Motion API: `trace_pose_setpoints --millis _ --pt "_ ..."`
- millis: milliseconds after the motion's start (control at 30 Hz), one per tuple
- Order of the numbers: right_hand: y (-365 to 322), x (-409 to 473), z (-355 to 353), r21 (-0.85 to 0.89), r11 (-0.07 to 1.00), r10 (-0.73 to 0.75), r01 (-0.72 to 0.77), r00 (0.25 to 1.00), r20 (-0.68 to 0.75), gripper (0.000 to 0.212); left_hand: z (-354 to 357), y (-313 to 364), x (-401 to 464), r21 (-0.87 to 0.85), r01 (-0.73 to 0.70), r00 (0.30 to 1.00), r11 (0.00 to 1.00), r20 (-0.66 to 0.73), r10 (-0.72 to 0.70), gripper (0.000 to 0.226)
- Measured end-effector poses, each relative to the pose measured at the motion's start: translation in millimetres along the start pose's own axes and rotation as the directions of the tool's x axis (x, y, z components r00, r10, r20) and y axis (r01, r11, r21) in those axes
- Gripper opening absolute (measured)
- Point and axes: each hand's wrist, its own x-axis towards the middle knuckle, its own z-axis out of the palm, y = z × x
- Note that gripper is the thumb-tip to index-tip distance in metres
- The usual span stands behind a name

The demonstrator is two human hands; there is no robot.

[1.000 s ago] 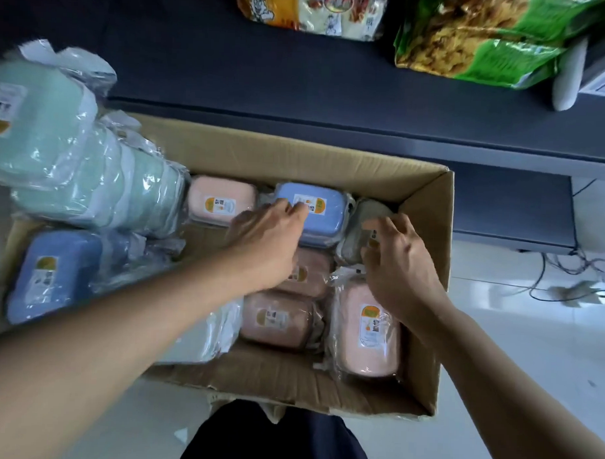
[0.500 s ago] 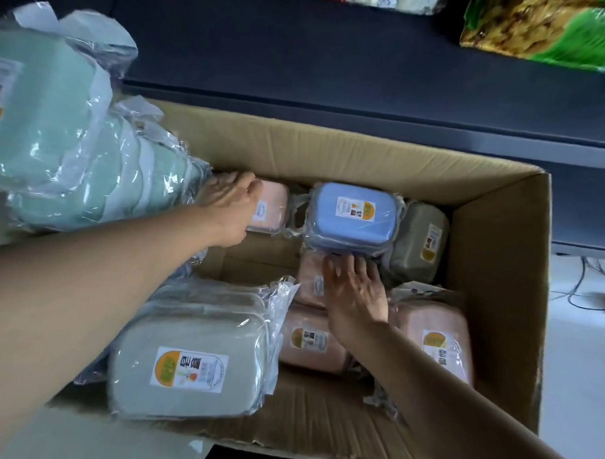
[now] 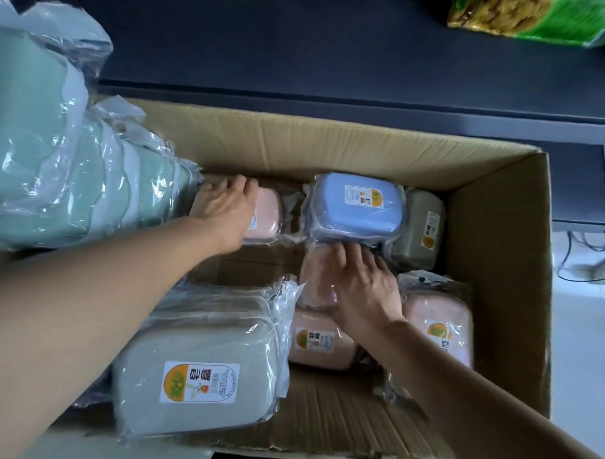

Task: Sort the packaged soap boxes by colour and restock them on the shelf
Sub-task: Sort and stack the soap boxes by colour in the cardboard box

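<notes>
While a dark shelf point(image 3: 334, 58) runs across the top of the view, the open cardboard carton point(image 3: 498, 270) below it takes up most of the frame, its corrugated floor bare near the front edge. A stack of mint-green soap boxes point(image 3: 56, 172) in clear plastic wrap leans in from the left, over the carton's left side. Lower left inside the carton lies a grey soap box point(image 3: 200, 373), label up, wrapped in plastic. At the back sits a blue soap box point(image 3: 356, 207), tilted and propped on the boxes beneath it, with an olive-grey soap box point(image 3: 421, 230) on its edge just to its right, against the back right corner. A pink soap box point(image 3: 267, 216) lies at the back left; the left hand point(image 3: 226, 209) rests on it with fingers reaching over its far edge, though whether they curl round it is hard to make out. The right hand point(image 3: 357, 282) lies flat, fingers spread, on another pink soap box in the middle point(image 3: 315, 274), fingertips touching the lower edge of the blue one. Two more pink boxes lie nearer: one with its label up point(image 3: 321, 343), one along the right wall point(image 3: 441, 333). A green snack bag point(image 3: 541, 18) sits on the shelf at top right.
</notes>
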Motion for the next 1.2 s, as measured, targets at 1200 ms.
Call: trace_pose_setpoints --millis 1200 --pt "67 -80 -137 0.672 0.655 0.492 -0.345 0.870 -0.032 0.088 -120 40 -92 -0.244 -0.261 0.952 0.934 -0.224 0.207 0.084"
